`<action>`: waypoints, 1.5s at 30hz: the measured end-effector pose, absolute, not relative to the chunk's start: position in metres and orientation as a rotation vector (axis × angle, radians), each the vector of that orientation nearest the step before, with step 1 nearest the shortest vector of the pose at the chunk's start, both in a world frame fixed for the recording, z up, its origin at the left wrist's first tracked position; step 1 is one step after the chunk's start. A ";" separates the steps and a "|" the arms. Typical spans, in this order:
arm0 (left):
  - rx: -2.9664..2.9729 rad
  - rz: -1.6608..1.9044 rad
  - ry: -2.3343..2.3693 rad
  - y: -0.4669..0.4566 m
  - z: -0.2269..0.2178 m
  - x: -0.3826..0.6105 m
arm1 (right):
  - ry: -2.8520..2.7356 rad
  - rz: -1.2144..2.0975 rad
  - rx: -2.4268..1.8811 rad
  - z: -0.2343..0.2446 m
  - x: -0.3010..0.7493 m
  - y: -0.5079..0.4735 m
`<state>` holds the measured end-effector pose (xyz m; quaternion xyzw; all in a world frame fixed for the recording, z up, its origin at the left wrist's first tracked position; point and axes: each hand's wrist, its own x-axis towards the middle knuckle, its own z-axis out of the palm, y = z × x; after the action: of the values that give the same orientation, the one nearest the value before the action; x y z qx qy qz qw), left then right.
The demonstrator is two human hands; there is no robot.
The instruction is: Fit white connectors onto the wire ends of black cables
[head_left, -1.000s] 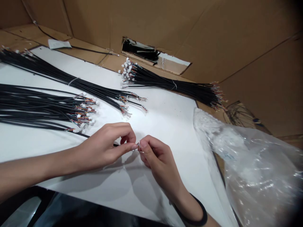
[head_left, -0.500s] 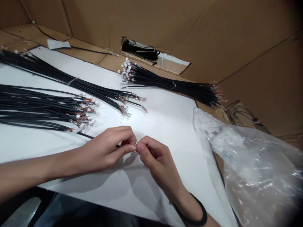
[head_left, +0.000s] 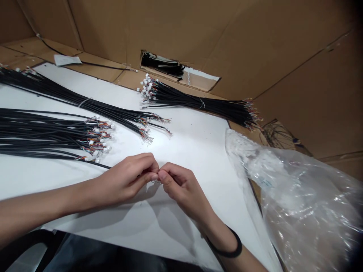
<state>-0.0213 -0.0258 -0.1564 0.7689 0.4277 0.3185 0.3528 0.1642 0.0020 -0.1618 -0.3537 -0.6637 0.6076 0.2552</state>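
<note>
Over the white board, my left hand pinches the end of a black cable, whose length emerges behind my left wrist. Thin wires stick out just below the fingertips. My right hand, thumb against forefinger, grips these wires right beside the left fingertips. The fingers cover most of the cable end, so its exact state is hidden. Left of my hands lies a bunch of black cables with white connectors and coloured wires at its near ends.
A tied cable bundle with frayed wire ends lies beyond the left hand. Another tied bundle sits at the back by a cardboard wall with a cut-out slot. On the right rests a clear plastic bag holding white pieces.
The whole view has shifted slightly, so things appear a little further left. Both hands keep their pinch at the cable end, with little visible movement.
</note>
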 end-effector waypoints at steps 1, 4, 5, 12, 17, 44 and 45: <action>1.993 0.825 1.108 -0.026 -0.156 -0.021 | -1.783 1.679 -0.947 -0.163 0.164 0.002; 1.995 0.835 1.118 -0.025 -0.156 -0.021 | -1.715 1.771 -0.917 -0.168 0.165 0.004; 1.994 0.832 1.120 -0.024 -0.156 -0.021 | -1.698 1.794 -0.914 -0.170 0.165 0.005; 1.933 0.847 1.148 -0.018 -0.155 -0.023 | -1.492 1.953 -0.927 -0.176 0.161 0.009; 1.972 0.921 1.124 -0.015 -0.148 -0.026 | -1.452 1.938 -0.952 -0.175 0.161 0.009; 1.903 0.870 1.173 -0.019 -0.157 -0.022 | -1.604 1.714 -0.994 -0.177 0.156 0.001; 1.902 0.874 1.175 -0.019 -0.157 -0.022 | -1.609 1.716 -0.992 -0.177 0.156 0.001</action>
<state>-0.0222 -0.0193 -0.1573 0.7385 0.4564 0.3393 0.3621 0.1558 0.0014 -0.1774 -0.3719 -0.6031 0.6433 0.2902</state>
